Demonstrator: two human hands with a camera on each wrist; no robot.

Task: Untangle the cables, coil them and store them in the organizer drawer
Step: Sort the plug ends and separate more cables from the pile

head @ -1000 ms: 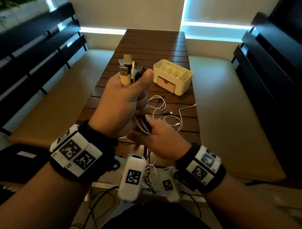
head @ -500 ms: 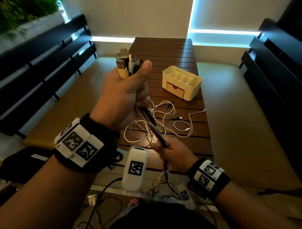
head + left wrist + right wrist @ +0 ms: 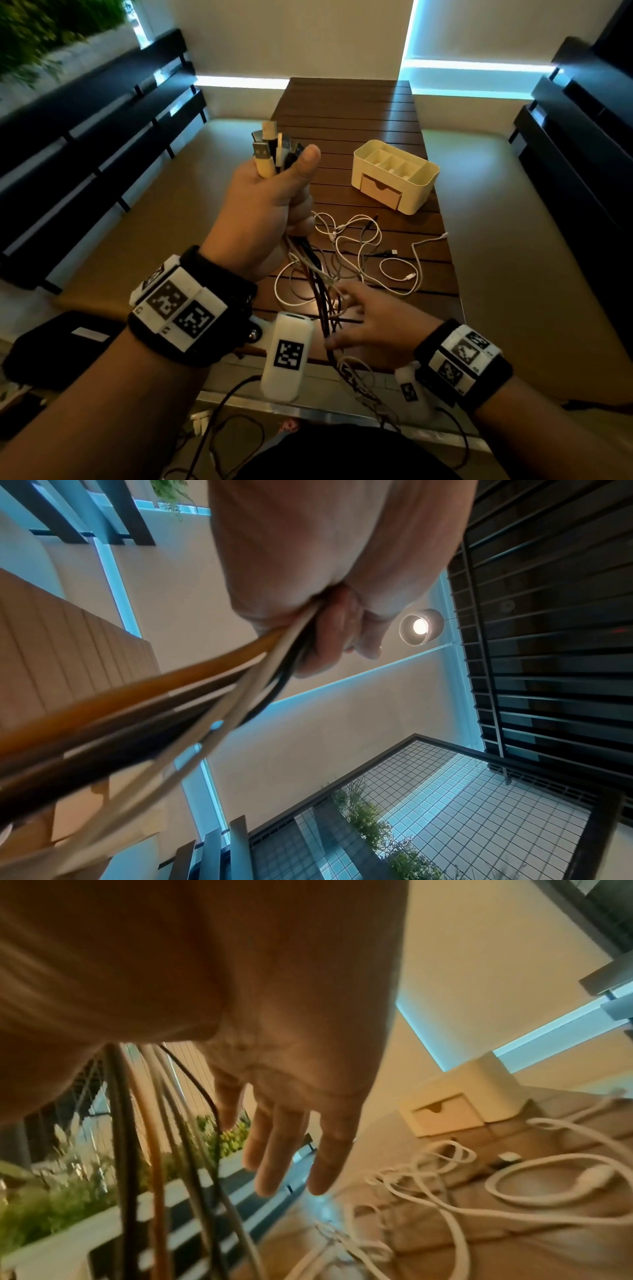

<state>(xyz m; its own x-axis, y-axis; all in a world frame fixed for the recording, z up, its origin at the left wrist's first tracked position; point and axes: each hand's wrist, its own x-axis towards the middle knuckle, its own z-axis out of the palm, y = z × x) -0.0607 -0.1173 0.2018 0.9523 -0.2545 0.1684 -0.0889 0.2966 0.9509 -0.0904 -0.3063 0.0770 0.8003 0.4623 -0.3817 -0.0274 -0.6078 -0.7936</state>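
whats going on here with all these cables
A person is sorting a tangle of cables. Their left hand grips a bundle of cables upright by the plug ends, the cords hanging down. The right hand, fingers spread open, combs through the hanging strands. More white cables lie loose on the wooden table. The cream organizer stands behind them, its drawer closed.

Dim, warm light fills all three views, cold blue-white strips glowing toward 12 o'clock beyond the tabletop [image 3: 346, 113] and a round ceiling lamp [image 3: 420, 626] glaring in the left wrist view, while wide-angle bending warps the edges and motion blur smears the near cables [image 3: 143, 704] and foliage [image 3: 51, 1199].
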